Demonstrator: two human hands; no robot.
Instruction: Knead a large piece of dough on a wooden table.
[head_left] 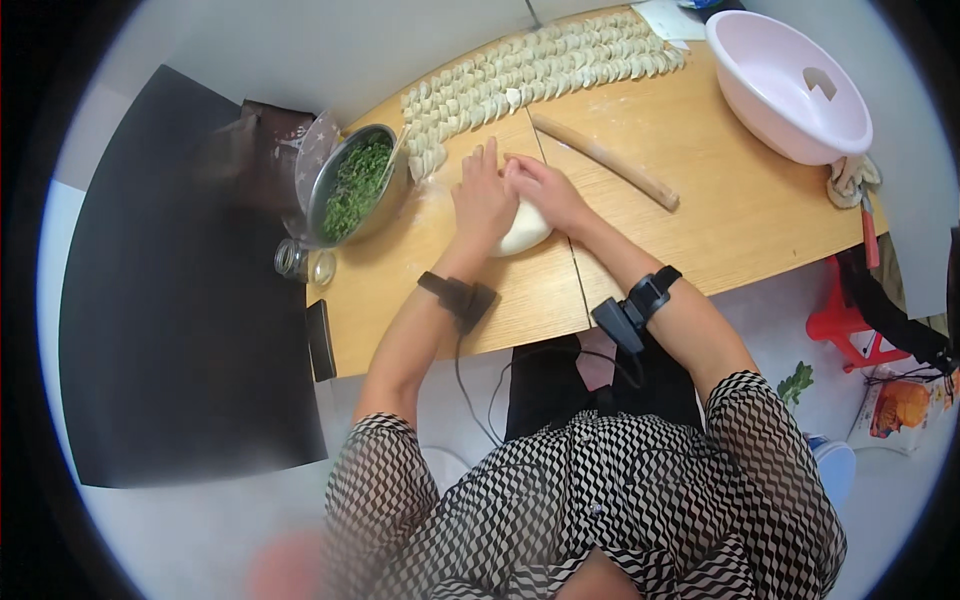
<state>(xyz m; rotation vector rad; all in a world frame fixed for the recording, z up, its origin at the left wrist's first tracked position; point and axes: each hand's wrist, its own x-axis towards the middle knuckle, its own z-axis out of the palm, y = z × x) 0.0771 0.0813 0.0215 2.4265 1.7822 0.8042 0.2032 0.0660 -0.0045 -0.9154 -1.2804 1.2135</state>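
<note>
A smooth white lump of dough (525,232) lies on the wooden table between my hands. Along its left side rests my left hand (484,200), its fingers stretched out toward the far side. My right hand (552,195) curls over the dough's far right part with bent fingers, and its fingertips meet the left hand. The hands cover much of the dough's far end. Just beyond my right hand, a wooden rolling pin (606,162) lies at a slant. Several rows of shaped dumplings (540,68) fill the far side of the table.
A metal bowl of chopped green filling (358,188) stands at the left, near a glass jar (290,259). A pink basin (730,85) sits at the far right, with a cloth (850,180) and a red-handled tool (869,235) at the edge. Below is a red stool (838,322).
</note>
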